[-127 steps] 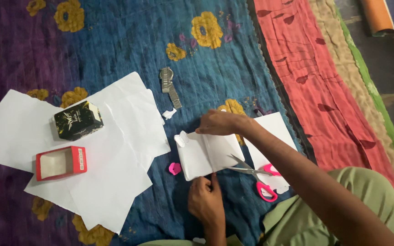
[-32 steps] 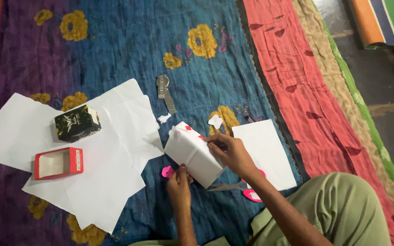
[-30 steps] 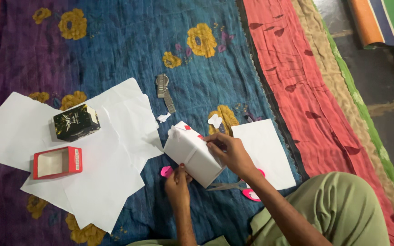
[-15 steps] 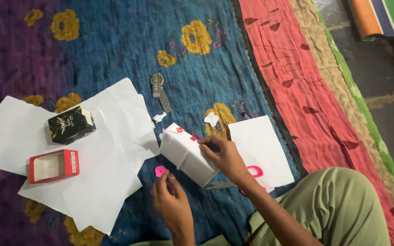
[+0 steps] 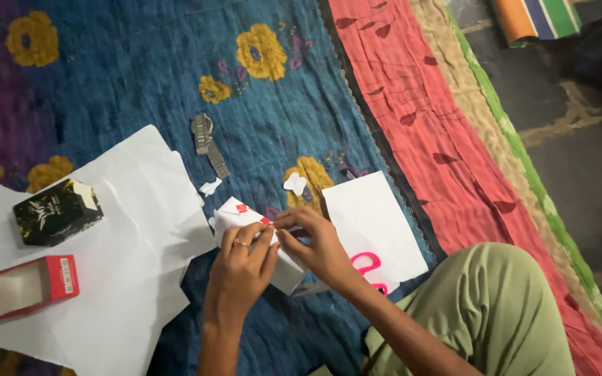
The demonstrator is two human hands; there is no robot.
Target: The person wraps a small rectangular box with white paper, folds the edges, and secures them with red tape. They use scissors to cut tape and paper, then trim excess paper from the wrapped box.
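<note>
While both press together on the white paper-wrapped box (image 5: 245, 216), left hand (image 5: 240, 268) and right hand (image 5: 318, 244) pinch its near-right end, its long axis running up-left.

Single view only, from camera on your head; no second view to share ground with. Looks steeply down and forward over your lap onto patterned blanket (image 5: 175, 69). Close range: your left hand (image 5: 242, 268) and right hand (image 5: 315, 244) sit just below frame centre. Relative to hands: white paper sheets (image 5: 127, 230) left, your green-clad knee (image 5: 496, 306) lower right, bare floor (image 5: 587, 160) far right.
</note>
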